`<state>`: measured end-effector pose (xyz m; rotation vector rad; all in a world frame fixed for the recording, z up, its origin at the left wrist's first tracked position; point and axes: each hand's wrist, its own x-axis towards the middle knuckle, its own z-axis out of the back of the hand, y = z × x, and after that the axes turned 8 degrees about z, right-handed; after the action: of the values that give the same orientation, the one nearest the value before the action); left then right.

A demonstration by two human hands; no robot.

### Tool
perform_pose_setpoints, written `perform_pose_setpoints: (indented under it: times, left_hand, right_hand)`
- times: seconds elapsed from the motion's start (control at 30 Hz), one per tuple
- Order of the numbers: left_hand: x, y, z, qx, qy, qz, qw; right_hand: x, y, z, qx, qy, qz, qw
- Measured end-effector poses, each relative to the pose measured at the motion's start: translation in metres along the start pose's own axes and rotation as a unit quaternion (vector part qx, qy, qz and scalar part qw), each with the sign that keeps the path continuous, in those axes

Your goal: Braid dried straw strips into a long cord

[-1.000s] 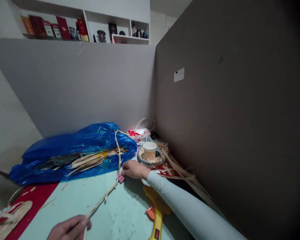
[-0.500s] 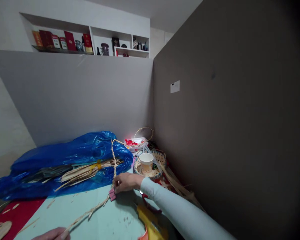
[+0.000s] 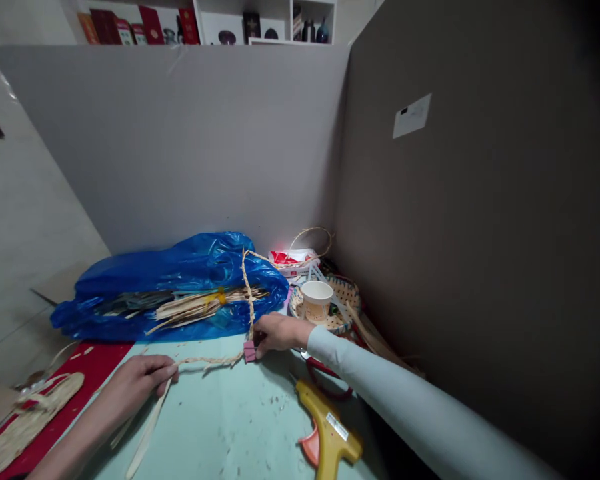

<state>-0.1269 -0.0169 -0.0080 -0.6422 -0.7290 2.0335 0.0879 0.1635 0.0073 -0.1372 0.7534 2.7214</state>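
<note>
Pinched in the left hand (image 3: 147,375), the braid (image 3: 220,361) ran lengthwise toward three o'clock to the clip (image 3: 250,351), then bent toward twelve, the nearer right hand (image 3: 281,331) touching the clip, its grip indiscernible.

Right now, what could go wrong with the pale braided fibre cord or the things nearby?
If the left hand slackens its pinch, the cord might unravel at its loose, pale, flat strands. The square pink clip could slip if the cord is tugged. The beige paper cup with white interior stands beyond the right hand, so a sweep might tip it.
</note>
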Motion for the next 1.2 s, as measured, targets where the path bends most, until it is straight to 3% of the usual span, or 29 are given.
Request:
perform_pose_setpoints:
  times: [0.17, 0.3, 0.4, 0.5, 0.67, 1.03, 1.2]
  left_hand:
    - [0.013, 0.005, 0.011, -0.029, 0.073, -0.018, 0.997]
    - [0.015, 0.003, 0.019, -0.083, 0.062, 0.039, 0.994]
    - [0.017, -0.006, 0.007, -0.061, 0.069, 0.008, 0.996]
    - [0.019, -0.022, -0.017, -0.026, 0.102, -0.043, 0.993]
    - [0.021, -0.046, -0.047, 0.084, 0.103, -0.098, 0.986]
    - [0.020, -0.052, -0.058, 0.161, 0.106, -0.147, 0.970]
    - [0.016, -0.061, -0.058, 0.145, 0.119, -0.151, 0.971]
  right_hand:
    - [0.003, -0.005, -0.004, 0.006, -0.009, 0.018, 1.000]
    - [0.001, -0.007, -0.008, 0.012, -0.025, 0.028, 0.999]
    - [0.000, -0.007, -0.010, 0.015, -0.037, 0.036, 0.999]
    - [-0.001, -0.006, -0.010, 0.011, -0.047, 0.041, 0.998]
    - [-0.002, -0.003, -0.011, 0.001, -0.057, 0.034, 0.998]
    - [-0.003, -0.006, -0.013, 0.030, -0.081, 0.068, 0.994]
    - [-0.004, -0.006, -0.013, 0.030, -0.084, 0.045, 0.995]
